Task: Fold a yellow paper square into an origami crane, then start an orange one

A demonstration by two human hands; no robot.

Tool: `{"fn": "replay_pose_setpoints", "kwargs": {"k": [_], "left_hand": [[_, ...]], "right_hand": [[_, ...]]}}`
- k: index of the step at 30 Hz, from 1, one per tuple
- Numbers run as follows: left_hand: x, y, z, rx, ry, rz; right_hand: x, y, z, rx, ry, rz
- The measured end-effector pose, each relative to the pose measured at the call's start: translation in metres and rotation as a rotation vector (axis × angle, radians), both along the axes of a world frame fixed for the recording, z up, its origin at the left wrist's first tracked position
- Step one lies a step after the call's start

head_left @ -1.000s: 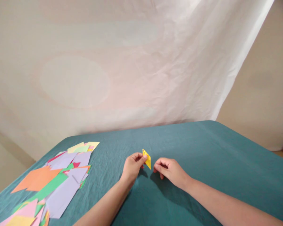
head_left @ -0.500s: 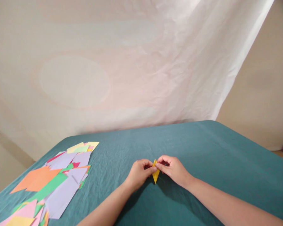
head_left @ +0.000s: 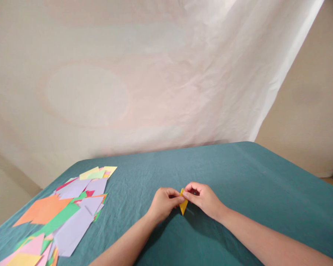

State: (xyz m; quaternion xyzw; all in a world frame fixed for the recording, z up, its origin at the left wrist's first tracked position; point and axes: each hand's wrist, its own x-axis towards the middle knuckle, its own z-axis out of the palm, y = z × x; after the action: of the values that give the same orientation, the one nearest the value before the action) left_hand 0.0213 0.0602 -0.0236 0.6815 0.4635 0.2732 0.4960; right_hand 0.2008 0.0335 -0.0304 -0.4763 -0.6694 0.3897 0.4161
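Observation:
A small yellow piece of folded paper, narrow and diamond-shaped, is held between my two hands just above the table, its pointed end toward me. My left hand pinches its left side between thumb and fingers. On the other side, my right hand grips the upper right edge with thumb and forefinger. Fingertips cover part of the upper half, so the folds there are hard to make out.
A teal cloth covers the table. To the left lies a spread of loose coloured paper, including an orange sheet, a lilac sheet and a green sheet. Behind the table hangs a pale fabric sheet.
Almost nothing differs. The lower point of the yellow folded paper has risen very slightly, and both hands keep their pinch on it.

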Motion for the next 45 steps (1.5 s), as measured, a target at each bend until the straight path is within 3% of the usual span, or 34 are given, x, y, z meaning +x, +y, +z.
{"fn": "replay_pose_setpoints", "kwargs": {"k": [24, 45], "left_hand": [[-0.0021, 0.0034, -0.0031, -0.095, -0.111, 0.014], [0.0003, -0.0016, 0.0029, 0.126, 0.017, 0.068]], "right_hand": [[0.0012, 0.0006, -0.0042, -0.019, 0.052, 0.012], [0.0048, 0.0052, -0.0071, -0.074, 0.006, 0.078]]}}
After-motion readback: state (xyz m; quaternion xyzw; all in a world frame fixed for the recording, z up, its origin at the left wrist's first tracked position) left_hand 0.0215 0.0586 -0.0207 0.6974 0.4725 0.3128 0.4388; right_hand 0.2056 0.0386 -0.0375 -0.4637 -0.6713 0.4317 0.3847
